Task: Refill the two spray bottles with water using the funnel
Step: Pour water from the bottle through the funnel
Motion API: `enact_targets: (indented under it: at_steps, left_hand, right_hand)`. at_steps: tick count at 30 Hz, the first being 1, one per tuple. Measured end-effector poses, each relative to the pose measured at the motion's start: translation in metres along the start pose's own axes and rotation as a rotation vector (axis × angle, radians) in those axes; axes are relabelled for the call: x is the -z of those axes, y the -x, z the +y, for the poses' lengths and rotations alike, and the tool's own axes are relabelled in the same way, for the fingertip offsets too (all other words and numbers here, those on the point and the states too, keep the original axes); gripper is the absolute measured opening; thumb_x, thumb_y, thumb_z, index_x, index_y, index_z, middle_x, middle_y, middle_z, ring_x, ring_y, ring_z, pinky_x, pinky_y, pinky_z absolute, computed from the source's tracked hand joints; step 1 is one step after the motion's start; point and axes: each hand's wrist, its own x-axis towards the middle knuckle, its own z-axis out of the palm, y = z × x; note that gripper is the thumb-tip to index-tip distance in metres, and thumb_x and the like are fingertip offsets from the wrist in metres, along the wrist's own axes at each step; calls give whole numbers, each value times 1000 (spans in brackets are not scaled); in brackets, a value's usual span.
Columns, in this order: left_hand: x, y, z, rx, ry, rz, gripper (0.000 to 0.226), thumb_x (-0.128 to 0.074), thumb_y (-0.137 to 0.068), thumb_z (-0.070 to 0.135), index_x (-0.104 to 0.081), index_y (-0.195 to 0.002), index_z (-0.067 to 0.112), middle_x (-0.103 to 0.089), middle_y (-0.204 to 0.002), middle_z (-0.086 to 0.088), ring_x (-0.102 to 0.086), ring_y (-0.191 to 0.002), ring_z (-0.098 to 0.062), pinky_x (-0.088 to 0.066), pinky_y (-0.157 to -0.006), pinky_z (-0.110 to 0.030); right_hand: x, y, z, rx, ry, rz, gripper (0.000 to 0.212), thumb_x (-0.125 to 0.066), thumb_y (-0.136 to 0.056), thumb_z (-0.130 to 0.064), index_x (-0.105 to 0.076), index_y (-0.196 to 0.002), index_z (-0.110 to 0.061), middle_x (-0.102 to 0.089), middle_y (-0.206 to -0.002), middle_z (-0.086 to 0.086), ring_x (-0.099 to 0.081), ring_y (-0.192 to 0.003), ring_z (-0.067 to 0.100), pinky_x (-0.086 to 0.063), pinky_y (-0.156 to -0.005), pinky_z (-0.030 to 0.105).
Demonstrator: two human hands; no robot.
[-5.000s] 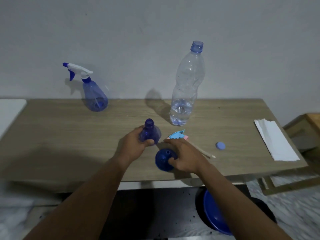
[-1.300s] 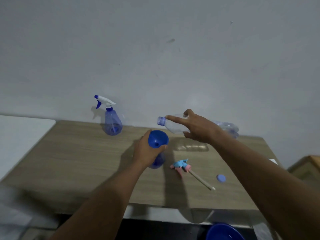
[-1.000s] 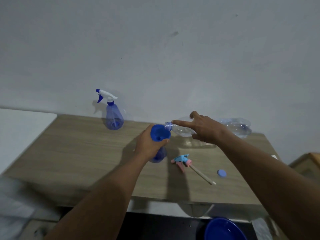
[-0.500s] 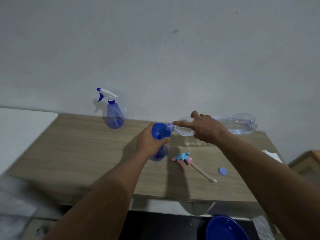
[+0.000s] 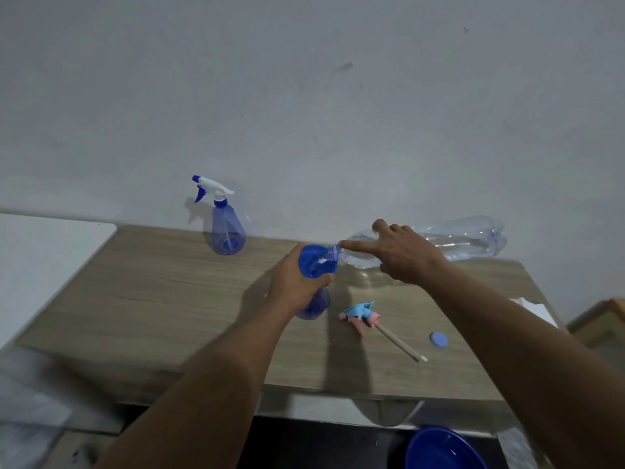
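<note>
The blue funnel [image 5: 316, 262] sits in the neck of an uncapped spray bottle [image 5: 316, 304] that stands on the table [image 5: 162, 299]. The left hand [image 5: 292, 284] grips the funnel low down, with fingers and thumb curled round where it meets the bottle. Just right of the funnel, the right hand [image 5: 402, 257] holds a clear water bottle [image 5: 460, 238] tipped on its side, its mouth at the funnel's right rim. The forefinger lies straight along the neck, the thumb is on top, and the other fingers curl beneath.

A second spray bottle [image 5: 226, 233], sprayer fitted, stands upright behind and left of the funnel, by the wall [image 5: 304, 113]. A pink and blue trigger head [image 5: 362, 313] with its tube lies in front and right of the funnel. A small blue cap [image 5: 438, 340] lies farther right. A blue basin [image 5: 439, 450] shows below the table edge, well in front of the funnel.
</note>
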Motion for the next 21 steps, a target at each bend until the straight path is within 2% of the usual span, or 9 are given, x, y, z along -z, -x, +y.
enact_targets:
  at_steps: [7, 9, 11, 13, 18, 21]
  left_hand:
    - [2, 1, 0, 11, 3, -18, 46, -83, -61, 34, -62, -101, 40, -70, -94, 17, -66, -88, -2, -57, -82, -34]
    - [3, 1, 2, 18, 2, -16, 45, -83, -62, 32, -62, -101, 39, -70, -93, 16, -66, -87, -4, -56, -81, -34]
    - [3, 2, 3, 31, -3, -7, 44, -82, -63, 28, -61, -100, 37, -70, -91, 14, -65, -85, -6, -56, -80, -33]
    - [3, 3, 3, 33, -12, -3, 45, -83, -63, 29, -60, -101, 37, -69, -92, 15, -65, -86, -7, -54, -80, -31]
    - [2, 2, 2, 38, -10, 0, 46, -85, -62, 28, -61, -101, 35, -69, -91, 15, -65, -87, -7, -54, -80, -29]
    - [2, 2, 2, 42, -2, 15, 47, -87, -61, 30, -59, -96, 44, -67, -92, 16, -65, -89, -8, -54, -79, -27]
  right_hand:
    - [-3, 6, -6, -56, -183, -24, 88, -58, -97, -19, -2, -152, -58, -36, -142, 14, -58, -105, 33, -47, -92, 36]
    - [-5, 5, -8, -78, -281, -8, 89, -62, -95, -19, -5, -153, -57, -35, -144, 15, -59, -102, 31, -48, -85, 34]
    - [-6, 1, -9, -116, -410, 43, 89, -63, -93, -17, -9, -152, -57, -36, -142, 15, -56, -89, 26, -47, -74, 31]
    - [-7, -4, -9, -169, -547, 115, 88, -64, -92, -17, -12, -150, -58, -39, -138, 13, -57, -84, 28, -49, -70, 33]
    - [-7, -17, -2, -285, -800, 261, 85, -64, -91, -20, -13, -147, -58, -43, -126, 12, -61, -84, 36, -57, -75, 47]
    - [-8, -28, 3, -342, -916, 392, 84, -66, -91, -24, -14, -150, -52, -47, -119, 12, -59, -87, 33, -52, -78, 42]
